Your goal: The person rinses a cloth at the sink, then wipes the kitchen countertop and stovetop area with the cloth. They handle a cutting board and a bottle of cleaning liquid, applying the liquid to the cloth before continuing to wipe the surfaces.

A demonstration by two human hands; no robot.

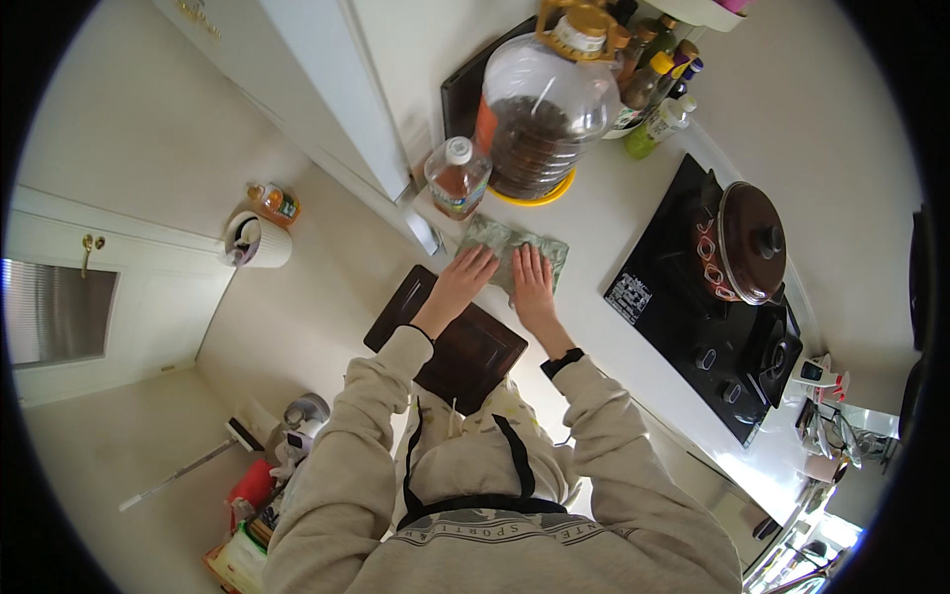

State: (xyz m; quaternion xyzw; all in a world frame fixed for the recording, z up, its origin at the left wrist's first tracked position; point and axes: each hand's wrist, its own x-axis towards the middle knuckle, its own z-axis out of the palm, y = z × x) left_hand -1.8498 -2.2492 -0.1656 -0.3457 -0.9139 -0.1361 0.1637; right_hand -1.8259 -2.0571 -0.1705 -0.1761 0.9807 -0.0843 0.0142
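Note:
A folded green patterned cloth or sheet [496, 232] lies flat on the white countertop [579, 245], near its left corner. My left hand [469, 269] rests palm down on the cloth's left part, fingers stretched forward. Beside it, my right hand [531, 276] presses flat on the right part, its fingers slightly apart. Neither hand grips anything. Both palms hide part of the cloth. Just beyond it stand a clear plastic bottle [456, 185] with a white cap and a large clear jug [545, 111] with dark contents. The jug sits on a yellow round base [538, 194].
To the right, a lidded brown pot [753, 241] stands on a black gas hob [668, 312]. Several sauce bottles [653, 78] crowd the back. Below the counter edge is a dark brown panel [475, 349]. A white bin [263, 241] and an orange bottle [278, 204] stand on the floor.

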